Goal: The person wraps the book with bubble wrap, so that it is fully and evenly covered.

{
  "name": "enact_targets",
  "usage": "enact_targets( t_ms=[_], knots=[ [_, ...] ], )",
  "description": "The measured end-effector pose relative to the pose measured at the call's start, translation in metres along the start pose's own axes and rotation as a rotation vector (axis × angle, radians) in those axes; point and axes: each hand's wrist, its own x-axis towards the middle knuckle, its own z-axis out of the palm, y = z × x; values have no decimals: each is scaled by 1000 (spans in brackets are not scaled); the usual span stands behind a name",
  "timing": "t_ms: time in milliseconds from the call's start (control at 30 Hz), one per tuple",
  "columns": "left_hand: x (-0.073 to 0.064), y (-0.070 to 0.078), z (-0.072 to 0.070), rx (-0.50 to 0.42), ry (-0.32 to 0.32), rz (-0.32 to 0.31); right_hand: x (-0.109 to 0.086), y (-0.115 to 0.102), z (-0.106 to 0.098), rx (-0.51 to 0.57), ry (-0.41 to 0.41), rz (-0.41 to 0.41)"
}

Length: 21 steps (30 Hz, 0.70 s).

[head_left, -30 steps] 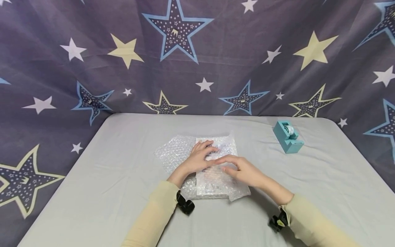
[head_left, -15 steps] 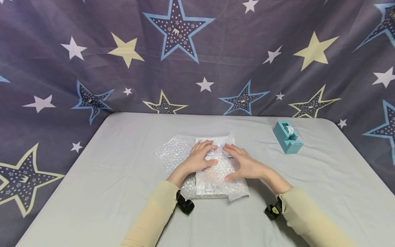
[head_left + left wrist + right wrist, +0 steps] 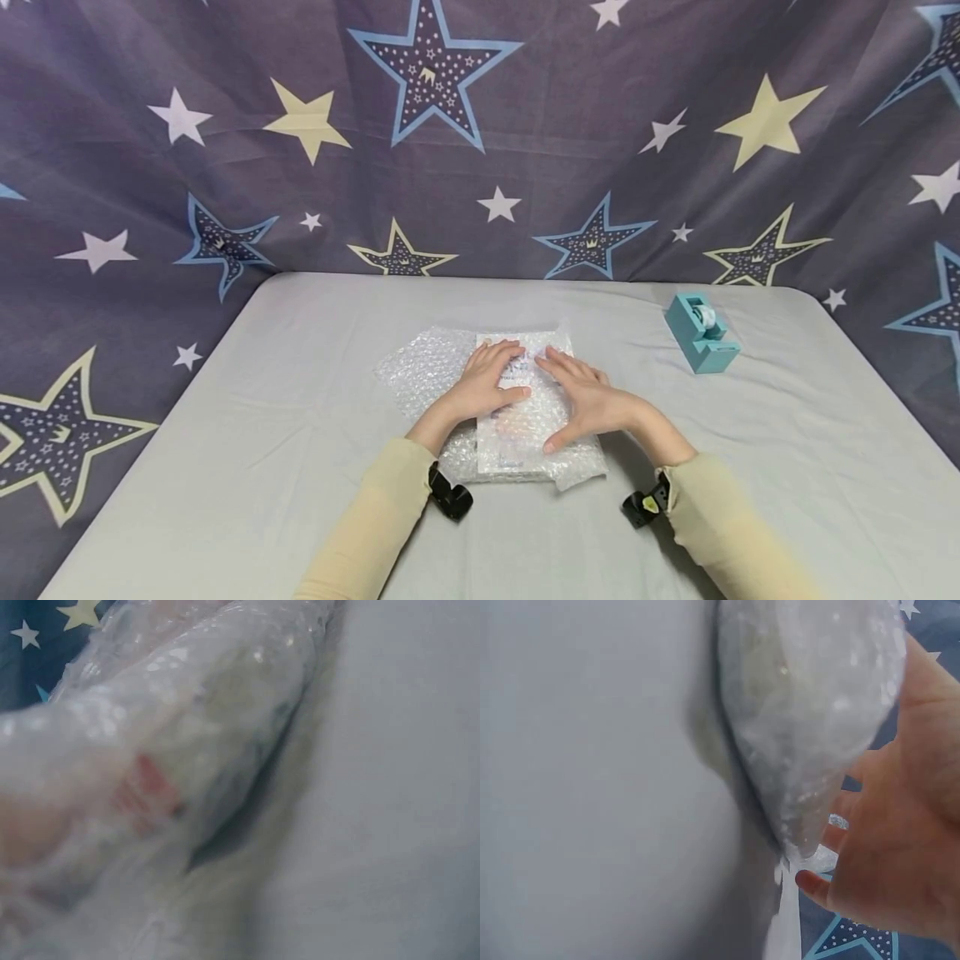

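Observation:
A flat, rectangular, book-like item (image 3: 498, 450) with faint print lies under clear bubble wrap (image 3: 427, 367), mid-table in the head view. One end of the wrap spreads out to the left. My left hand (image 3: 483, 387) rests on top, its fingers spread over the covered item. My right hand (image 3: 596, 408) lies over the right side of the package, fingers extended and thumb apart. In the right wrist view, that hand (image 3: 900, 817) is alongside the bulging bubble wrap (image 3: 817, 690). Up close in the left wrist view, bubble wrap (image 3: 217, 690) covers a blurred red mark.
A teal tape dispenser (image 3: 696, 337) with a roll of tape stands at the back right of the table (image 3: 300, 350), which has a light grey cloth. Behind it hangs a dark curtain (image 3: 465, 175) with stars.
My right hand has moved from beside the left thumb to the package's right side, with fingers and thumb spread. Its wrist has shifted left. My left hand stays where it was.

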Motion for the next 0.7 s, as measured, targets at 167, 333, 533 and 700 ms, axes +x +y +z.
enact_targets(
  t_ms=[167, 333, 533, 700],
  knots=[
    [0, 0, 0, 12, 0, -1, 2, -3, 1, -46, 1, 12],
    [2, -1, 1, 30, 7, 1, 2, -4, 2, -44, 10, 25],
    [2, 0, 1, 25, 8, -2, 1, 0, 4, 13, 36, 9],
    [1, -1, 0, -4, 4, -9, 1, 1, 5, 38, 47, 1]
  ],
)
